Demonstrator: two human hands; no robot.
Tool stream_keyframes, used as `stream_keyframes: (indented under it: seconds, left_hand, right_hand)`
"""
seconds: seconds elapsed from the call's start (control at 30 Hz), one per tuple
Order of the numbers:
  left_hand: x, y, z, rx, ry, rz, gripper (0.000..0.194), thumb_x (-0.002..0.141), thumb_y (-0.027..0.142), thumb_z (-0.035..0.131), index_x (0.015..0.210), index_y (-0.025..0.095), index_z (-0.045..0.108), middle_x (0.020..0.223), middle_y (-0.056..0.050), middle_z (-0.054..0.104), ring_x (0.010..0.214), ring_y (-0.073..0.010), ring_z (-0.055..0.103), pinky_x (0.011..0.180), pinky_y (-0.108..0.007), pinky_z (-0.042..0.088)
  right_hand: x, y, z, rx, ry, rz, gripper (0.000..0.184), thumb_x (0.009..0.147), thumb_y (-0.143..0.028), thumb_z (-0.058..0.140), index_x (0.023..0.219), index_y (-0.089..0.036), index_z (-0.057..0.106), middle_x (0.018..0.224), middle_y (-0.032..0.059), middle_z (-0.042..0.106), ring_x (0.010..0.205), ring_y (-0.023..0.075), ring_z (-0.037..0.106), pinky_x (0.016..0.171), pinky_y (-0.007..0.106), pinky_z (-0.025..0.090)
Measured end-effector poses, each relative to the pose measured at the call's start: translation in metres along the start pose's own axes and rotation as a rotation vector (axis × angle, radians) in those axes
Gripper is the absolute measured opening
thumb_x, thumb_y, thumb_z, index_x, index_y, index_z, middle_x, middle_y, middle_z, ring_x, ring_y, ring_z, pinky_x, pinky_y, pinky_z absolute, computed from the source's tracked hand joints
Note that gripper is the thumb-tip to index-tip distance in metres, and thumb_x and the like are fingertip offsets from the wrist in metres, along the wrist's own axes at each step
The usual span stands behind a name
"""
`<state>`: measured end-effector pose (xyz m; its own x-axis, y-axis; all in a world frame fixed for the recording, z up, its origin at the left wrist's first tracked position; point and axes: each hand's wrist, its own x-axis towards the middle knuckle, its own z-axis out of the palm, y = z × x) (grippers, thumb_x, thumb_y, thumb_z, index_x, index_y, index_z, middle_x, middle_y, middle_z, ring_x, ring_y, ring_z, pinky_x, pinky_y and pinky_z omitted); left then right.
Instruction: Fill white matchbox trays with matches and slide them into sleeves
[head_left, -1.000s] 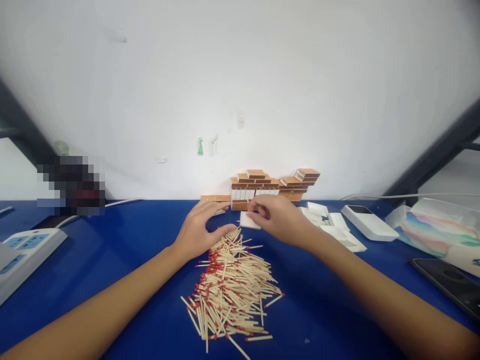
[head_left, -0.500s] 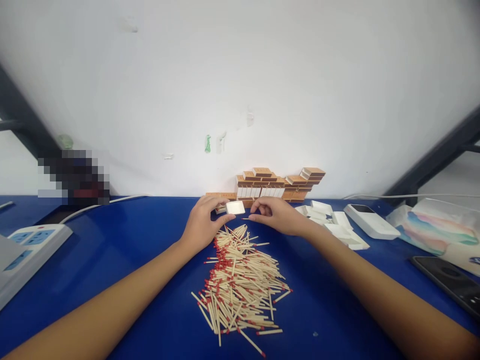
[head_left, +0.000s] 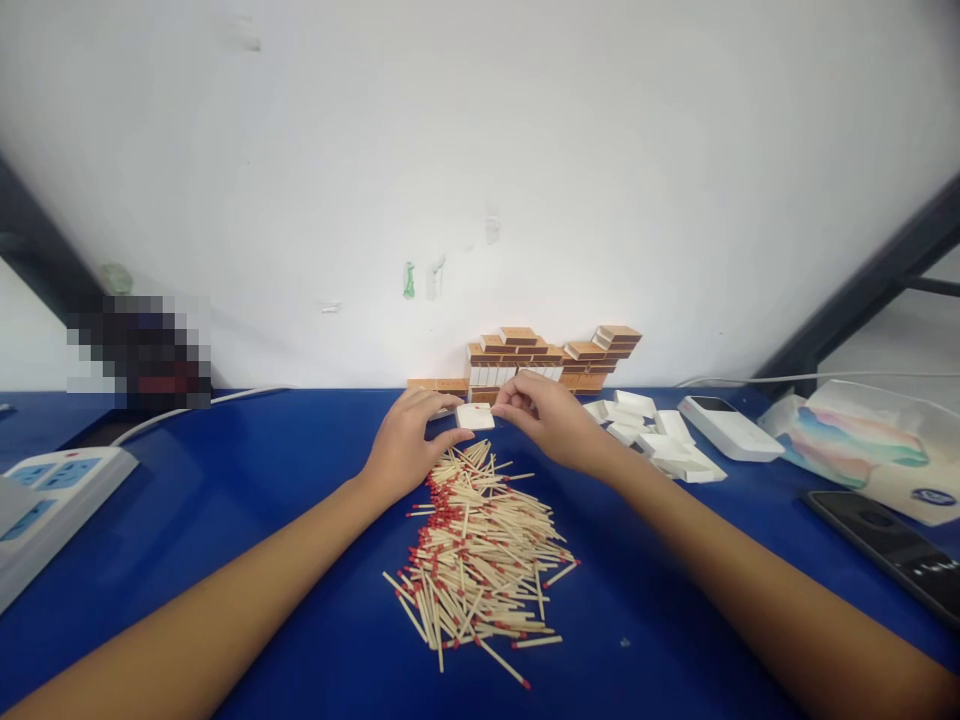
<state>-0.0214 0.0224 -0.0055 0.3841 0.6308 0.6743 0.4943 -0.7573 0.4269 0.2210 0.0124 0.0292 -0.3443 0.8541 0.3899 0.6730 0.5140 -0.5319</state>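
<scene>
My left hand point(head_left: 405, 440) holds a small white matchbox tray point(head_left: 475, 420) between thumb and fingers, just beyond the far end of the match pile. At the tray's right edge my right hand point(head_left: 551, 425) is closed in a pinch on a match point(head_left: 484, 407), whose red head shows over the tray; most of the stick is hidden by the fingers. Below both hands spreads a large heap of loose red-headed matches point(head_left: 495, 540), many heads pointing left. Behind my hands rises a stack of brown matchboxes point(head_left: 517, 347) against the wall, partly covered by my right hand.
Several empty white trays point(head_left: 671, 440) lie to the right of my right hand. Farther right are a white device point(head_left: 731, 430), a plastic packet point(head_left: 862, 440) and a black phone point(head_left: 885, 545). A power strip point(head_left: 67, 500) lies at the left on the blue table point(head_left: 300, 440).
My right hand has risen slightly and brought the match from below the tray's right side up to the tray's edge. My left hand stays around the tray. The view has shifted a little.
</scene>
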Motion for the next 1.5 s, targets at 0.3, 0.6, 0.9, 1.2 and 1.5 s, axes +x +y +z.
stream_keyframes:
  seconds: [0.3, 0.6, 0.9, 1.2, 1.5]
  left_hand:
    - [0.000, 0.005, 0.000, -0.068, -0.034, 0.021, 0.030, 0.087, 0.032, 0.083, 0.112, 0.023, 0.071, 0.105, -0.006, 0.075, 0.100, -0.0240, 0.067, 0.091, -0.040, 0.053]
    - [0.000, 0.004, 0.000, 0.002, -0.002, -0.023, 0.029, 0.087, 0.031, 0.083, 0.112, 0.023, 0.072, 0.100, -0.004, 0.075, 0.094, -0.0226, 0.066, 0.085, -0.037, 0.053]
    - [0.001, 0.005, 0.001, 0.011, -0.007, -0.014, 0.029, 0.088, 0.031, 0.082, 0.114, 0.023, 0.072, 0.104, -0.005, 0.076, 0.097, -0.0228, 0.067, 0.087, -0.039, 0.054]
    - [0.000, 0.006, 0.001, 0.055, 0.001, 0.032, 0.029, 0.087, 0.032, 0.083, 0.113, 0.022, 0.072, 0.105, -0.005, 0.076, 0.098, -0.0234, 0.068, 0.087, -0.040, 0.055]
    - [-0.001, 0.004, 0.002, 0.037, 0.002, 0.037, 0.030, 0.088, 0.032, 0.082, 0.114, 0.022, 0.071, 0.105, -0.005, 0.076, 0.098, -0.0226, 0.068, 0.088, -0.041, 0.056]
  right_hand:
    - [-0.011, -0.012, 0.000, -0.060, -0.041, -0.029, 0.006, 0.097, -0.027, 0.062, 0.093, -0.022, 0.063, 0.085, 0.0025, 0.060, 0.072, 0.0165, 0.053, 0.066, 0.030, 0.041]
    - [-0.034, 0.001, -0.028, 0.055, -0.427, 0.132, 0.015, 0.091, -0.036, 0.071, 0.088, -0.021, 0.070, 0.075, 0.0007, 0.065, 0.066, 0.0146, 0.054, 0.059, 0.028, 0.041]
    - [-0.037, 0.006, -0.032, 0.077, -0.539, 0.154, 0.023, 0.091, -0.043, 0.071, 0.092, -0.020, 0.069, 0.080, 0.0017, 0.065, 0.068, 0.0147, 0.054, 0.059, 0.027, 0.042]
    - [-0.038, 0.000, -0.020, -0.029, -0.417, 0.025, 0.011, 0.095, -0.028, 0.067, 0.088, -0.020, 0.064, 0.079, -0.0006, 0.060, 0.070, 0.0140, 0.051, 0.063, 0.028, 0.038]
    - [-0.039, -0.003, -0.011, -0.041, -0.396, 0.018, 0.010, 0.099, -0.026, 0.061, 0.090, -0.021, 0.063, 0.085, 0.0010, 0.062, 0.076, 0.0159, 0.054, 0.069, 0.029, 0.040]
